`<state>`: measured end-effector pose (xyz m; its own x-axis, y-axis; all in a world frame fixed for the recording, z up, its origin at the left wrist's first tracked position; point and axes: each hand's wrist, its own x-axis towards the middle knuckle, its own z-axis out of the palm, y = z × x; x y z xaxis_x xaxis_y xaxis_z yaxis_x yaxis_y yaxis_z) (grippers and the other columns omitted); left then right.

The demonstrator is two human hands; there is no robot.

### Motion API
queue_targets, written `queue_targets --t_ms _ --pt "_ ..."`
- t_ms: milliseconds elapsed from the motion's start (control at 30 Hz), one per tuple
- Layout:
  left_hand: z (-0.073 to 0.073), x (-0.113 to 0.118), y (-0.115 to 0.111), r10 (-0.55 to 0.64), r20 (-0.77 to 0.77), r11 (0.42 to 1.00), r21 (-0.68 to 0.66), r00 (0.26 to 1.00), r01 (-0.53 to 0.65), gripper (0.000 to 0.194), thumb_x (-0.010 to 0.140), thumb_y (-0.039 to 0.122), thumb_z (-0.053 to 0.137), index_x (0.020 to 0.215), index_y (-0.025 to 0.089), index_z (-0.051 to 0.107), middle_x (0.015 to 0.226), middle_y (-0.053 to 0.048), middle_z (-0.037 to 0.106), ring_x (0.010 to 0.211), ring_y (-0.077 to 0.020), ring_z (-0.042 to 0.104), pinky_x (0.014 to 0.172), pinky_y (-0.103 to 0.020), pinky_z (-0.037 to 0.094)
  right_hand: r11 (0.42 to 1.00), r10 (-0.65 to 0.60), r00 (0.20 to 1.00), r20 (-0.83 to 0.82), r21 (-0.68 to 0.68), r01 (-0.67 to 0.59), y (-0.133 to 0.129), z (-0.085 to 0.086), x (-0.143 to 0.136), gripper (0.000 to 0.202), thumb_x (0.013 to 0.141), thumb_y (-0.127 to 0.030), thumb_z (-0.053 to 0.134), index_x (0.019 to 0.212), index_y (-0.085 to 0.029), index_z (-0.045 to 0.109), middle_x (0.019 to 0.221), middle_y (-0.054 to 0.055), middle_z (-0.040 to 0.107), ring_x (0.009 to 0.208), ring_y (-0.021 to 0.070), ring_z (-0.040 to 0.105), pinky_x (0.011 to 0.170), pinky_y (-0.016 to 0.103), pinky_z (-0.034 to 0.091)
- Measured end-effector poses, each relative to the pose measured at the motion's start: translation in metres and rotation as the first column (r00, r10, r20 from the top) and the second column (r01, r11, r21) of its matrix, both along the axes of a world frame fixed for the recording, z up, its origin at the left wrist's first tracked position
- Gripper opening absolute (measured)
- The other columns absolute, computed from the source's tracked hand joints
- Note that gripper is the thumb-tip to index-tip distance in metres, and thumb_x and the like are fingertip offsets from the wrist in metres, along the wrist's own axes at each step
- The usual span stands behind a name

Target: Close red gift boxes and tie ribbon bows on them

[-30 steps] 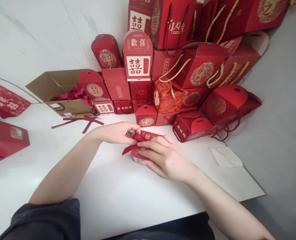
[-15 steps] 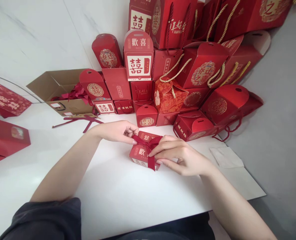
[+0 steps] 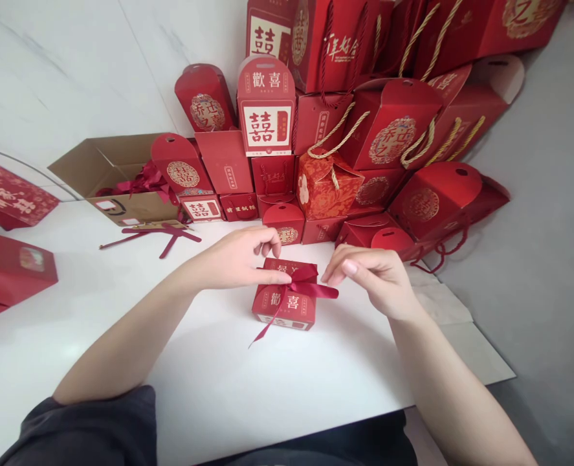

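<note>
A small red box (image 3: 294,310) with white Chinese characters sits on the white table. Dark red ribbon (image 3: 310,289) is gathered at the middle of its top, one end pointing right and a thin tail hanging over the front left. My left hand (image 3: 248,259) reaches over the box from the left, its thumb touching the ribbon at the knot, its fingers apart and curled above. Just off the box's right side is my right hand (image 3: 369,275), raised from the ribbon with its fingers bent and apart and nothing visible between them.
Red gift boxes (image 3: 274,175) and bags are stacked along the back and right. An open cardboard box (image 3: 138,208) with ribbon inside stands back left, loose ribbon strips (image 3: 173,243) before it. More red boxes (image 3: 17,268) lie at far left; white paper (image 3: 444,303) lies right.
My right hand has let go of the ribbon and moved right and up. My left thumb has shifted right to the knot. The ribbon's ends now lie differently, one rightward, one toward the front left.
</note>
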<state>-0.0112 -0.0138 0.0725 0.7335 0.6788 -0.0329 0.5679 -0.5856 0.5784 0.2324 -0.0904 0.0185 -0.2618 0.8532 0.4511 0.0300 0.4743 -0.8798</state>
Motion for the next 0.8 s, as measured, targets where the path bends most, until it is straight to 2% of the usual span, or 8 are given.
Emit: queue_targets --t_ms 100,200,367,467,567,667,733,800 --pt "-0.003 0.004 -0.003 -0.034 0.029 0.999 0.037 0.999 0.033 0.050 0.072 0.058 0.070 0.104 0.022 0.060 0.113 -0.006 0.059 0.108 -0.0228 0.052 0.092 -0.034 0.041 0.985 -0.156 0.986 0.051 -0.062 0.159 0.007 -0.005 -0.002 0.021 0.093 -0.037 0.056 0.087 -0.026 0.072 0.099 0.004 0.071 0.097 0.0202 0.063 0.090 0.038 0.047" --pt "-0.013 0.008 -0.003 -0.033 0.031 0.998 -0.044 0.999 0.034 0.048 0.078 0.055 0.065 0.113 0.023 0.058 0.125 -0.009 0.056 0.116 -0.0246 0.051 0.097 -0.037 0.041 0.974 -0.118 0.986 0.116 -0.178 0.137 0.014 -0.010 -0.004 0.021 0.093 -0.043 0.054 0.094 -0.024 0.065 0.118 0.006 0.065 0.115 0.0217 0.057 0.100 0.040 0.042" --pt "-0.029 0.010 0.002 -0.013 0.038 0.984 -0.177 0.999 0.019 0.052 0.075 0.054 0.069 0.115 0.023 0.056 0.124 -0.008 0.059 0.111 -0.0238 0.056 0.092 -0.035 0.044 0.961 -0.035 0.959 0.283 -0.254 0.110 0.016 -0.012 -0.001 0.032 0.091 -0.050 0.054 0.078 -0.021 0.062 0.125 0.008 0.062 0.123 0.0253 0.053 0.105 0.046 0.037" --pt "-0.032 0.011 0.005 -0.010 -0.007 0.973 -0.230 1.000 0.008 0.055 0.075 0.058 0.067 0.117 0.024 0.055 0.116 -0.007 0.063 0.101 -0.0234 0.061 0.086 -0.035 0.046 0.965 0.058 0.892 0.447 -0.253 0.065 0.013 -0.011 0.006 0.035 0.088 -0.051 0.058 0.072 -0.022 0.068 0.140 0.008 0.053 0.137 0.0288 0.040 0.111 0.050 0.031" --pt "-0.031 0.011 0.005 -0.006 -0.047 0.969 -0.245 0.999 -0.006 0.056 0.075 0.060 0.065 0.117 0.023 0.055 0.105 -0.007 0.067 0.091 -0.0230 0.063 0.079 -0.034 0.046 0.965 0.146 0.857 0.495 -0.264 -0.012 0.009 -0.007 0.010 0.033 0.085 -0.049 0.063 0.067 -0.022 0.068 0.146 0.006 0.047 0.140 0.0301 0.035 0.114 0.051 0.025" --pt "-0.028 0.012 0.001 0.008 -0.060 0.973 -0.230 0.998 -0.022 0.055 0.077 0.060 0.064 0.116 0.023 0.055 0.105 -0.007 0.067 0.091 -0.0233 0.063 0.079 -0.033 0.046 0.988 0.050 0.879 0.474 -0.151 0.026 0.005 0.000 0.010 0.029 0.085 -0.046 0.065 0.068 -0.022 0.067 0.133 0.007 0.057 0.128 0.0275 0.049 0.107 0.046 0.035" --pt "-0.025 0.013 -0.002 0.002 -0.084 0.982 -0.188 0.996 -0.018 0.053 0.080 0.061 0.060 0.117 0.024 0.055 0.108 -0.008 0.067 0.094 -0.0241 0.063 0.081 -0.034 0.045 0.994 -0.031 0.881 0.471 -0.078 0.076 0.001 0.006 0.008 0.027 0.086 -0.044 0.063 0.071 -0.021 0.065 0.103 0.006 0.068 0.100 0.0213 0.061 0.089 0.036 0.046" --pt "-0.021 0.014 -0.005 -0.029 -0.125 0.989 -0.145 0.992 0.010 0.055 0.078 0.062 0.061 0.119 0.025 0.055 0.112 -0.008 0.066 0.097 -0.0254 0.062 0.082 -0.033 0.044 0.993 0.022 0.871 0.491 -0.113 0.039 -0.004 0.009 0.006 0.029 0.087 -0.043 0.063 0.069 -0.020 0.063 0.072 0.001 0.064 0.070 0.0145 0.058 0.066 0.028 0.045"
